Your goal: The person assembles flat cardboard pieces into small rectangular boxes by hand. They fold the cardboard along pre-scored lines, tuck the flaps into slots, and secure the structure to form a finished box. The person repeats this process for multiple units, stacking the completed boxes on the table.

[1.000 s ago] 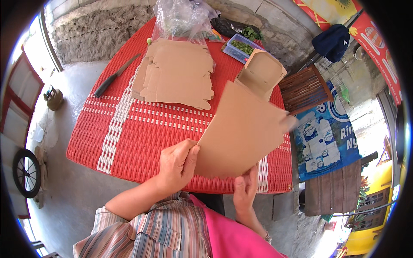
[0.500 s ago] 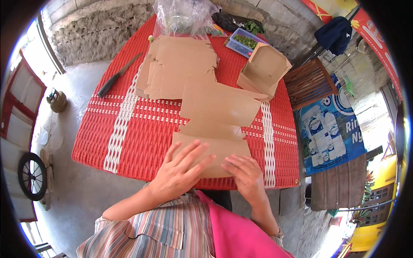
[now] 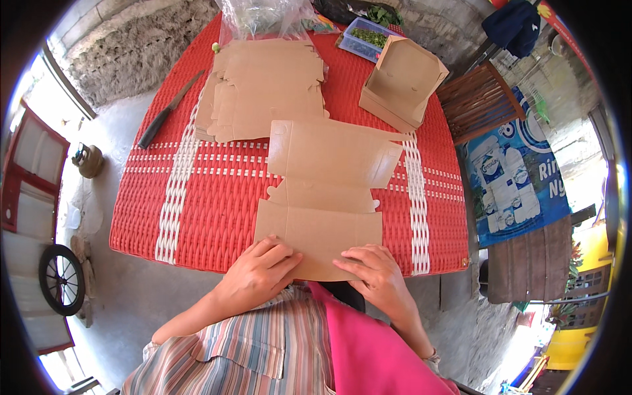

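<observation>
Raised and tilted in both hands 1.0 s ago, the flat brown cardboard box blank point(image 3: 329, 197) now lies on the red woven table point(image 3: 217, 227) with white bands; since 0.5 s ago, the spread fingers have drawn in toward its near edge. Head view, the only 1 supplied: the blank is unfolded, crossed by creases, its notched middle between 2 wider panels, and its lower panel reaches the near edge of the table. Left hand point(image 3: 258, 273): fingers bent and close together, fingertips resting on the lower left part of that panel. Right hand point(image 3: 378, 273): fingers likewise bent, fingertips on the lower right part, with a gap of bare card between the 2 hands. Both thumbs are hidden, so whether either hand pinches the edge or merely presses on it cannot be told. Beyond the blank, to the left, sits a stack of flat brown cardboard blanks point(image 3: 266, 85), its near edge meeting the blank's upper left corner. To the right stands an open brown cardboard box point(image 3: 405, 69), lid raised, and behind it a translucent blue plastic tub point(image 3: 359, 48) of chopped greens. Left of the stack lies 1 dark-handled knife point(image 3: 155, 128), blade pointing away from the person.
</observation>
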### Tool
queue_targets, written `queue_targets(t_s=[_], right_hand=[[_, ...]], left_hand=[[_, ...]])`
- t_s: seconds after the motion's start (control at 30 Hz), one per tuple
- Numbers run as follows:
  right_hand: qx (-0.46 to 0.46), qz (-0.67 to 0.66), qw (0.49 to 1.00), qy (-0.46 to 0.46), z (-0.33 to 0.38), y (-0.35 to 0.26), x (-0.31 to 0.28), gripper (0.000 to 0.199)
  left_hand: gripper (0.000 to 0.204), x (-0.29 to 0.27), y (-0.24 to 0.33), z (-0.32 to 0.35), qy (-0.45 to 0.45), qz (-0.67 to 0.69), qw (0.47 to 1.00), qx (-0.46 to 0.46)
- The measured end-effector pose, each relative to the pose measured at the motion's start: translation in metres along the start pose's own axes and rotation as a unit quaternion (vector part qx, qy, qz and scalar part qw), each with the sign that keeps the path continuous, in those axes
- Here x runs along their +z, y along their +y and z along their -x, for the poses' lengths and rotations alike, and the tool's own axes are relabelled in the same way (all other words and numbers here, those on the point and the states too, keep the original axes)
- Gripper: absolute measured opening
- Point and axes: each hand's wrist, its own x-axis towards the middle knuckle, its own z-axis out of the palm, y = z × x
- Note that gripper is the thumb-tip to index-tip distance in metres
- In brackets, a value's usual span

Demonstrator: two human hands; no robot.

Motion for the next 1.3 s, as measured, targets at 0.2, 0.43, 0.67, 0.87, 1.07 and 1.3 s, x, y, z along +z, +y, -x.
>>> queue_targets(t_s=[0.2, 0.43, 0.67, 0.87, 1.07, 1.3], right_hand=[[-0.008, -0.035, 0.999, 0.025, 0.001, 0.003, 0.002, 0.035], [0.138, -0.101, 0.975, 0.144, -0.01, 0.003, 0.018, 0.033], [0.165, 0.012, 0.966, 0.197, -0.03, 0.0, 0.025, 0.041], [0.0, 0.114, 0.991, 0.076, -0.018, 0.002, 0.025, 0.043], [-0.057, 0.106, 0.993, 0.01, -0.019, -0.004, 0.019, 0.039], [-0.03, 0.145, 0.989, 0.017, -0.018, -0.014, 0.022, 0.033]], left_hand=[[0.035, 0.0, -0.002, 0.001, 0.03, 0.025, 0.999, -0.009], [0.03, 0.007, -0.001, -0.019, 0.104, 0.079, 0.98, -0.153], [0.046, 0.016, -0.002, -0.032, 0.086, 0.005, 0.973, -0.216], [0.041, 0.013, 0.001, -0.034, 0.092, -0.081, 0.982, -0.142], [0.031, 0.01, -0.005, -0.019, -0.001, -0.005, 1.0, 0.016], [0.033, 0.009, 0.001, -0.013, 0.006, 0.005, 1.0, 0.011]])
